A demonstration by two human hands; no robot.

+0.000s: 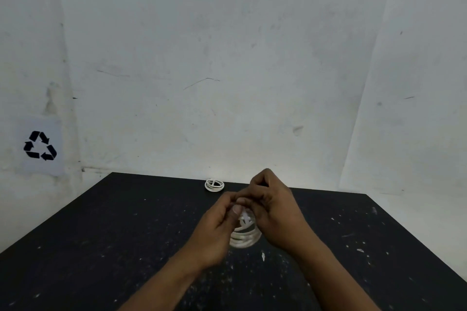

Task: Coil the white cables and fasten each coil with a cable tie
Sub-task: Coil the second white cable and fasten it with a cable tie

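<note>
Nearest, both hands meet above the dark tabletop [126,235]. The left hand [217,230] and right hand [275,212] have their fingers closed round the top of a white cable coil [245,237], whose loops hang below them. A tie may be going on, but blur hides it. Farther back, near the tabletop's far edge, a finished coil [214,185] lies bound, so one appears done and this one remains.

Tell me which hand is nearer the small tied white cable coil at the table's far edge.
Right. The right hand rises just beside the tied white cable coil; the left hand sits lower, nearer the person.
</note>
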